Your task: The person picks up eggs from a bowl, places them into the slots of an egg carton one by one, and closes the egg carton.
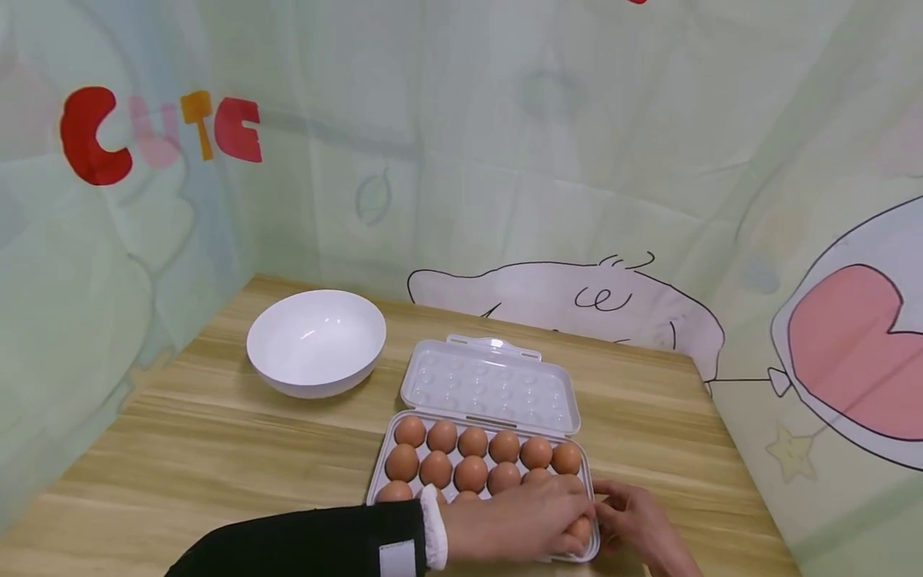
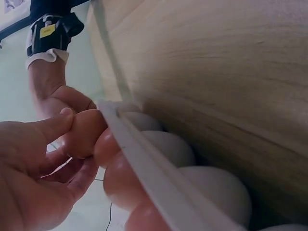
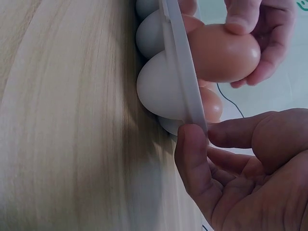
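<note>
My left hand (image 1: 522, 517) reaches across the near right part of an open plastic egg tray (image 1: 378, 465). In the left wrist view its thumb and fingers curl round a brown egg (image 2: 85, 137) at the tray's end; the right wrist view shows the same egg (image 3: 226, 53) standing above the rim. At the right end of the tray is my right hand (image 1: 638, 521), which pinches the rim between thumb and fingers, as the right wrist view shows. Rows of brown eggs (image 1: 472, 474) sit in the tray's cups, partly hidden by the left forearm and hand.
The tray's pale lid (image 1: 490, 389) lies folded back behind the eggs. To its left, near the rear of the wooden table (image 1: 288, 449), stands a white bowl (image 1: 317, 340). A printed cloth (image 1: 490, 144) hangs behind the table and along both sides.
</note>
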Demonstrator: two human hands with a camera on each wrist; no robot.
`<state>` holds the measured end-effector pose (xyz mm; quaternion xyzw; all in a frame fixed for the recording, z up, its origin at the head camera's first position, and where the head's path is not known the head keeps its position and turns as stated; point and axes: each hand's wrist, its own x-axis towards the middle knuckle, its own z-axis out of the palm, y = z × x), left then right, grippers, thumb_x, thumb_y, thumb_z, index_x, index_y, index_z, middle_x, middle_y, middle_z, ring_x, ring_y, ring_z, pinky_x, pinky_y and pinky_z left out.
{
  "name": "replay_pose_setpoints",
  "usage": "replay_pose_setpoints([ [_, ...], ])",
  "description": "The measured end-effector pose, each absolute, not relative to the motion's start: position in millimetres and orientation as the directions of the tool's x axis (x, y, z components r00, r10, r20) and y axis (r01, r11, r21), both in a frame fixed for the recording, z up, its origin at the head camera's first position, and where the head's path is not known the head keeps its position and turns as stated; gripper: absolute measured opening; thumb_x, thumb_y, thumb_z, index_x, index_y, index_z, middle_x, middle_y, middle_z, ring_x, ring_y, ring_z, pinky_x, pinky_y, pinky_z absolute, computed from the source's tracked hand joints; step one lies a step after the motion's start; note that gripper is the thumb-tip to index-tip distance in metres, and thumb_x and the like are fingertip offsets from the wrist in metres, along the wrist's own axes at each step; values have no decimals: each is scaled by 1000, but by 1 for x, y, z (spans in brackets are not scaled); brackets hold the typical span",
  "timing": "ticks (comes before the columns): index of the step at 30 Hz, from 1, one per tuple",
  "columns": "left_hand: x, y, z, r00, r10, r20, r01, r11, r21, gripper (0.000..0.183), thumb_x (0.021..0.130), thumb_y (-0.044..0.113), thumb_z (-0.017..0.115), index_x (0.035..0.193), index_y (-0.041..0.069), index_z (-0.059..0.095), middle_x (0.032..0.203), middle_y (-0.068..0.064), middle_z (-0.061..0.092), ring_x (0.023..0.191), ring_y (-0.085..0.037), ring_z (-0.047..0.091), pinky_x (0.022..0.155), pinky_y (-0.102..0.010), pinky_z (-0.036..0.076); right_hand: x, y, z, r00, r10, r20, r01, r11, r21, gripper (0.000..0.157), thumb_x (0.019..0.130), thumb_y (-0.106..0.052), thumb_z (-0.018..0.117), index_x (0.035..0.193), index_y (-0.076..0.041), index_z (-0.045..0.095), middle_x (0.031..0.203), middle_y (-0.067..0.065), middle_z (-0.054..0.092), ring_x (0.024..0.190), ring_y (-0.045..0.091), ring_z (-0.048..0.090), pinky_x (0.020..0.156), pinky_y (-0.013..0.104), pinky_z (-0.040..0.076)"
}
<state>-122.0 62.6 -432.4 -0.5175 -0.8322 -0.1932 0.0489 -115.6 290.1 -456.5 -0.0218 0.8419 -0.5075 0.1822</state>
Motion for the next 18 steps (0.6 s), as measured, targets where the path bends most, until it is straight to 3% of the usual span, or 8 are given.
replay_pose_setpoints([
  [6, -121, 66, -443, -405, 861, 309, 914, 386, 121, 24, 98, 35, 69, 118, 20, 71, 113, 8, 60, 103, -1, 51, 90, -6, 36, -114, 291, -457, -937, -242, -251, 118, 458, -881, 42, 96, 3, 58, 133, 21, 50, 80, 6, 64, 66, 18, 64, 56, 35, 56],
  [18, -124, 70, -452, -352, 891, 286, 932, 362, 19, 15, 104, 30, 61, 114, 22, 68, 108, 11, 61, 108, -5, 51, 94, -12, 38, -114, 290, -458, -937, -238, -255, 125, 452, -883, 42, 97, 0, 60, 133, 20, 51, 80, 6, 64, 67, 19, 65, 57, 38, 57],
])
